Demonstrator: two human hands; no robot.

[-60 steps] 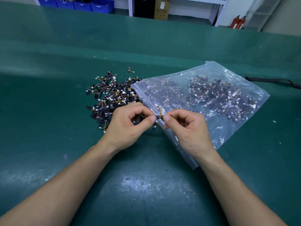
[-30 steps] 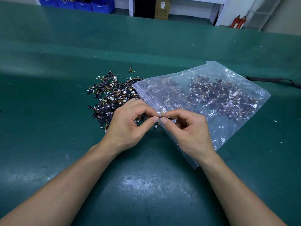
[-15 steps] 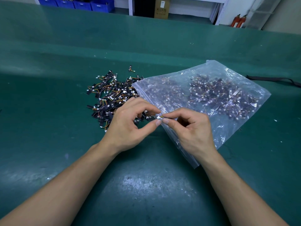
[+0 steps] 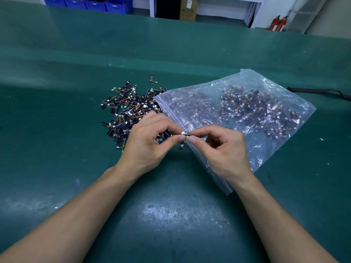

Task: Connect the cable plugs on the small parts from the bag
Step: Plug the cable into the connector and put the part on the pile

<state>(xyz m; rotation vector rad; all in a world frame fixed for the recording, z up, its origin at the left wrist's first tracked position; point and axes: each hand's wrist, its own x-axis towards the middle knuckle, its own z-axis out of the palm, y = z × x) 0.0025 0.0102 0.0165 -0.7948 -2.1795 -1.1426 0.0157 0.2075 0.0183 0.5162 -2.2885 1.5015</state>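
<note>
A small black part with a white plug and short coloured wires (image 4: 184, 133) is held between both hands above the green table. My left hand (image 4: 150, 145) pinches its left end between thumb and forefinger. My right hand (image 4: 224, 149) pinches its right end the same way, fingertips nearly touching the left ones. A heap of loose black parts with white plugs (image 4: 129, 109) lies on the table just beyond my left hand. A clear zip bag (image 4: 266, 133) holding many more such parts lies behind and under my right hand.
The green table mat (image 4: 171, 215) stretches wide around the hands. A black strap (image 4: 319, 91) lies at the far right. One stray part (image 4: 152, 79) sits behind the heap. Blue bins (image 4: 91, 3) and shelving stand past the table's far edge.
The wires that stuck up between my fingertips are now folded low, and the white plug sits between both pinches. My hands have stayed in place, fingertips drawn close together.
</note>
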